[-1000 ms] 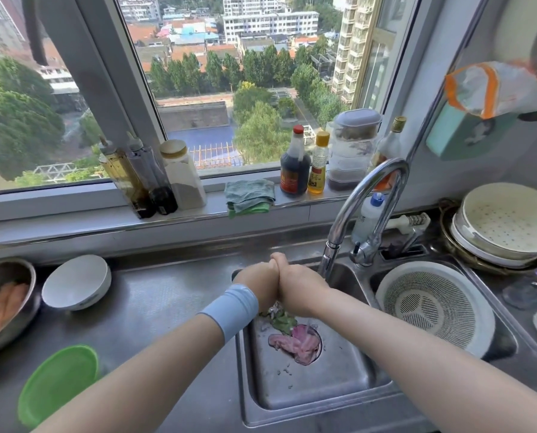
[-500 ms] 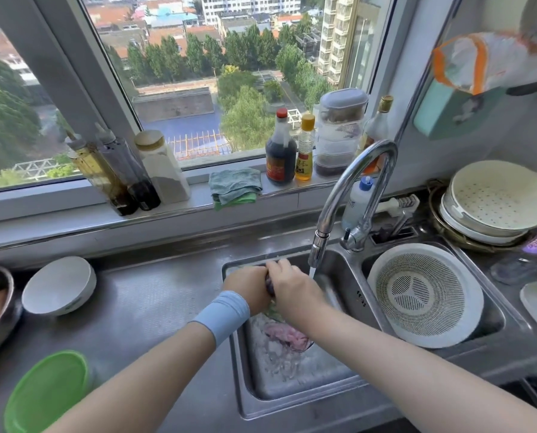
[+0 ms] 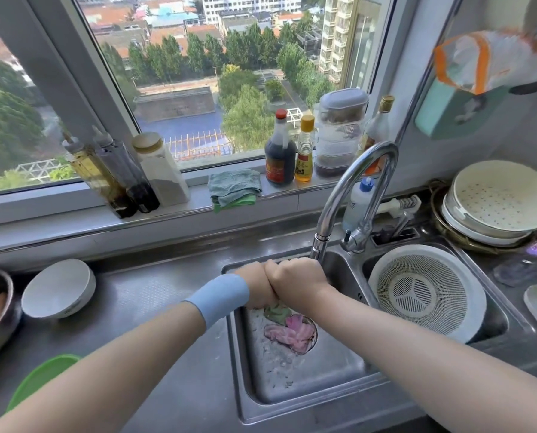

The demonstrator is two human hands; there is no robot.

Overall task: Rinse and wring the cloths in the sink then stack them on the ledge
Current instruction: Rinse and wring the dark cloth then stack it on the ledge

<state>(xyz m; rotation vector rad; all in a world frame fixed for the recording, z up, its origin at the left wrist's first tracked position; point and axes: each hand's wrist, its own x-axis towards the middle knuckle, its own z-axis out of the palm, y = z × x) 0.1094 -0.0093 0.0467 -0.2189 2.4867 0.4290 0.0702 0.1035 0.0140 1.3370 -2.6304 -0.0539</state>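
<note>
the left hand [image 3: 256, 289] and right hand [image 3: 295, 276] are pressing together, knuckle to knuckle, over the back edge of the sink [image 3: 307, 412]. both fists are curling tight round a green cloth [image 3: 275, 312], whose end is hanging out just below them. a pink cloth [image 3: 292, 332] is lying over the drain in the basin floor. folded cloths [image 3: 234, 189] are sitting near the middle of the ledge [image 3: 58, 210], just beside the bottles [image 3: 280, 151]. the tap [image 3: 354, 170] is arching over the right hand. a colander [image 3: 426, 292] is sitting in the right basin.
</note>
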